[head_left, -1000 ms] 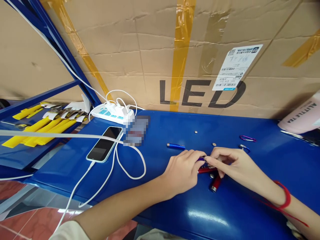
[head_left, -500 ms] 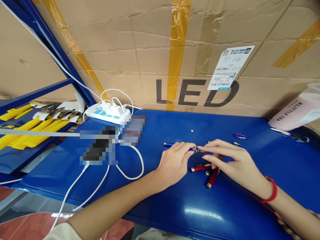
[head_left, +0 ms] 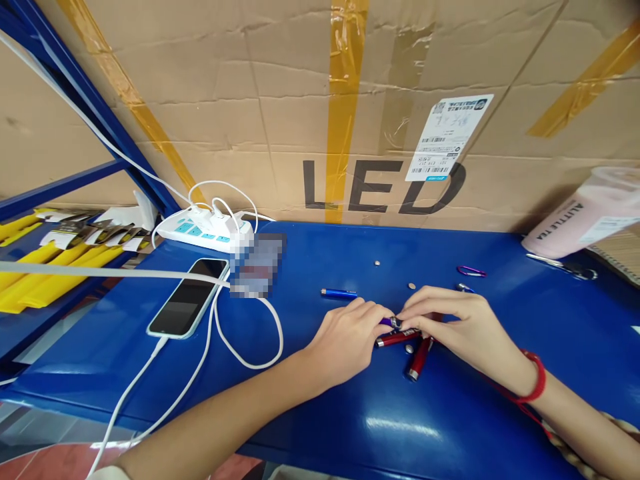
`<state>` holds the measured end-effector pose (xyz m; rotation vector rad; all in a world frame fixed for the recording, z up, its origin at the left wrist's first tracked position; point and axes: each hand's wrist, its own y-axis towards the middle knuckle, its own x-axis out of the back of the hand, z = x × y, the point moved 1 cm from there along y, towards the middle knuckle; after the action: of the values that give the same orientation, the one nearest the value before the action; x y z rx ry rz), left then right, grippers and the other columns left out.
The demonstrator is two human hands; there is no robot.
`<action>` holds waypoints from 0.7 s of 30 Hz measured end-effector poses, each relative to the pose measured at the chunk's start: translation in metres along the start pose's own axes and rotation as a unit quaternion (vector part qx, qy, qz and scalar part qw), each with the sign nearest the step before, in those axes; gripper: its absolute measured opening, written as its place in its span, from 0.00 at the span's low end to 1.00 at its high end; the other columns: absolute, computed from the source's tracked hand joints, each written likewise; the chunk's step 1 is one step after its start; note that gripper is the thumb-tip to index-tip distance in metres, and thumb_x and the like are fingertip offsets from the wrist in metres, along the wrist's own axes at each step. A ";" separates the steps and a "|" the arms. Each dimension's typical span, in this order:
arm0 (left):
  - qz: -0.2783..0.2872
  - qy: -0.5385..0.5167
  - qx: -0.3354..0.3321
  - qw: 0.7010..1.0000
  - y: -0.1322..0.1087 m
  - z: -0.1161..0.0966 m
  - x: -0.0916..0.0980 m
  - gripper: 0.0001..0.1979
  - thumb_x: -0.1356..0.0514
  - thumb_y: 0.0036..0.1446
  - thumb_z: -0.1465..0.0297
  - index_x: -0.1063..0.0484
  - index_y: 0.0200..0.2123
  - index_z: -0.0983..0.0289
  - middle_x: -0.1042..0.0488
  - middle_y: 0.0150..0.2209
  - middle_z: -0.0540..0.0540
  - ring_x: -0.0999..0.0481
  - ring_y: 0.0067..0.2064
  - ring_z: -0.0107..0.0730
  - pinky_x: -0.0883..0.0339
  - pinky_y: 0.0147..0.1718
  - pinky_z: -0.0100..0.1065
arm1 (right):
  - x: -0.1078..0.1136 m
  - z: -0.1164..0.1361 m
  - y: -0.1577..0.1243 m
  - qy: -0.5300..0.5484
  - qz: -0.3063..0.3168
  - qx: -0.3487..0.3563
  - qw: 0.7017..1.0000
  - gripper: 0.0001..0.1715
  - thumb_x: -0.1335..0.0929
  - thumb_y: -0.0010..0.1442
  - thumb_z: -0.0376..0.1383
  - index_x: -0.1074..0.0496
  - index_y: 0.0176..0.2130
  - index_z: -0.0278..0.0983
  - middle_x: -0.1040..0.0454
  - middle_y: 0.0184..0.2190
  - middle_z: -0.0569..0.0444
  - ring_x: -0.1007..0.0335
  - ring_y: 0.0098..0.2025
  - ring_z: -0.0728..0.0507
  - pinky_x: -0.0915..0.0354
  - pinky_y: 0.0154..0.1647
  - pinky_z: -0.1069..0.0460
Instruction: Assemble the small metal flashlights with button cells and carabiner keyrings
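My left hand [head_left: 345,343] is closed around a small purple-blue penlight [head_left: 386,321], its metal end pointing right. At that end, the fingertips of my right hand [head_left: 450,327] are pinched together against the metal; whatever they hold is hidden. Below the hands lie a red penlight [head_left: 395,339] and a second red penlight [head_left: 419,360], partly covered by my right hand. A button cell [head_left: 409,349] rests between them. Another button cell [head_left: 411,286] lies above my right hand, and a small silver piece [head_left: 377,263] farther back. A blue penlight [head_left: 339,293] lies beyond my left hand.
A purple carabiner [head_left: 471,271] lies at the right, near a pink cup [head_left: 575,220]. On the left are a phone [head_left: 187,300] with white cables and a power strip [head_left: 205,230]. A large cardboard box [head_left: 280,100] stands behind the blue table [head_left: 320,427].
Both hands have come closer to me with the penlight, over the red penlights. My right fingertips have closed in on its end. The blue penlight and a button cell now show more fully.
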<state>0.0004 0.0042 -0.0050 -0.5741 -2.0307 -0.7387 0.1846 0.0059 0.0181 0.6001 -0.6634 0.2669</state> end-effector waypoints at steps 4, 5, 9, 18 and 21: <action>-0.003 -0.027 0.000 1.000 -0.001 0.003 -0.001 0.07 0.52 0.64 0.73 0.35 0.40 0.63 0.24 0.40 0.52 0.26 0.41 0.33 0.31 0.37 0.33 | -0.004 -0.001 0.001 0.018 0.004 -0.037 0.999 0.13 0.33 0.58 0.40 0.23 0.27 0.38 0.24 0.25 0.53 0.29 0.24 0.49 0.31 0.26 0.54; -0.007 -0.033 0.005 0.999 -0.001 0.003 -0.001 0.06 0.51 0.64 0.73 0.35 0.39 0.63 0.24 0.40 0.53 0.25 0.41 0.34 0.31 0.36 0.33 | -0.005 -0.001 0.001 0.021 0.001 -0.043 0.999 0.13 0.33 0.58 0.41 0.23 0.27 0.38 0.24 0.25 0.53 0.30 0.24 0.49 0.31 0.27 0.53; -0.033 -0.049 0.008 0.998 -0.002 0.002 -0.002 0.04 0.49 0.62 0.73 0.36 0.36 0.63 0.24 0.39 0.54 0.24 0.41 0.35 0.31 0.34 0.32 | -0.006 0.002 0.000 0.034 -0.005 -0.070 0.997 0.15 0.32 0.56 0.44 0.24 0.24 0.39 0.25 0.24 0.53 0.31 0.22 0.48 0.32 0.28 0.51; -0.083 0.028 -0.072 0.994 -0.003 0.001 -0.001 0.10 0.52 0.63 0.75 0.32 0.38 0.64 0.24 0.31 0.52 0.27 0.33 0.33 0.34 0.29 0.31 | -0.008 0.001 -0.001 0.102 0.046 -0.182 0.977 0.16 0.30 0.52 0.45 0.26 0.22 0.35 0.31 0.19 0.56 0.45 0.14 0.54 0.48 0.13 0.55; -0.106 0.048 -0.085 0.990 -0.003 0.001 -0.001 0.12 0.53 0.63 0.75 0.30 0.39 0.64 0.24 0.30 0.52 0.28 0.32 0.32 0.34 0.30 0.31 | -0.009 -0.001 0.000 0.136 0.061 -0.223 0.963 0.18 0.30 0.50 0.46 0.27 0.21 0.35 0.33 0.18 0.57 0.47 0.13 0.55 0.49 0.13 0.56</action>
<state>-0.0013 0.0031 -0.0073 -0.4128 -1.9703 -1.0538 0.1786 0.0057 0.0117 0.0855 -0.4714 0.2970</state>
